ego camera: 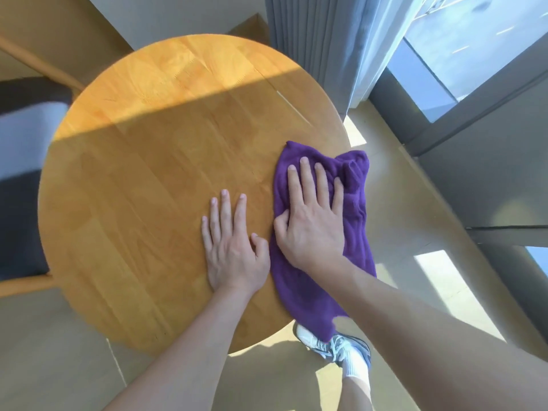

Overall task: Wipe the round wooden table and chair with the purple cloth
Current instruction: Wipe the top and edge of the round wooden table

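Observation:
The round wooden table [148, 179] fills the middle of the head view, its far part lit by sun. A purple cloth [355, 203] lies on the table's right edge and hangs over the rim toward the floor. My right hand [311, 218] presses flat on the cloth with straight, spread fingers. My left hand [231, 241] rests flat on the bare wood just left of the cloth, touching the table only. The chair [23, 173], with a wooden frame and dark grey cushion, stands at the table's left side.
Grey curtains [320, 54] hang behind the table's far right edge, beside a large window [444, 69]. My foot in a white and grey sneaker [335, 345] stands on the tan floor under the table's near right rim. A wall lies beyond the table.

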